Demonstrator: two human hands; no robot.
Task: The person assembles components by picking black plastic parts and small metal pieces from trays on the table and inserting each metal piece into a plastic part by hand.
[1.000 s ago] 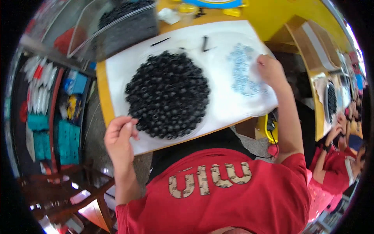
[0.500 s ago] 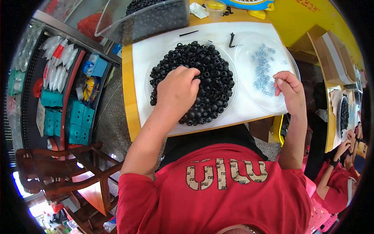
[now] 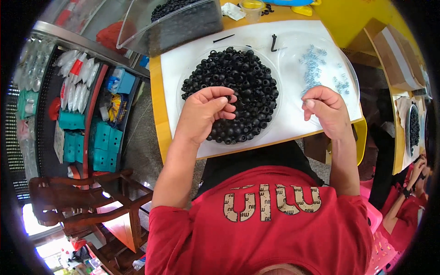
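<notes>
A round clear tray [image 3: 179, 82] on the left is heaped with black bead-like parts [image 3: 238, 78], round with a hole through them. Above its near left part, my left hand [image 3: 204, 112] is closed, thumb and forefinger pinching what looks like one small black part. My right hand [image 3: 327, 112] is closed too, its thumb and forefinger pressed together over the near edge of a second clear tray [image 3: 293, 43]. Whatever its fingertips hold is too small to make out. Small pale-blue clear pieces [image 3: 313, 62] lie scattered in that second tray.
A deep clear bin [image 3: 183, 32] of black parts stands at the far left of the table. A black stick [image 3: 223, 38] and an L-shaped black piece [image 3: 273, 43] lie behind the trays. A small cup [image 3: 252, 10] is farther back. Another person's hands [image 3: 415, 172] show at right.
My left hand has risen out of the black parts and turned, its fingertips now pinched. My right hand has come left and nearer, and pale-blue pieces in the second tray now lie in separate groups.
</notes>
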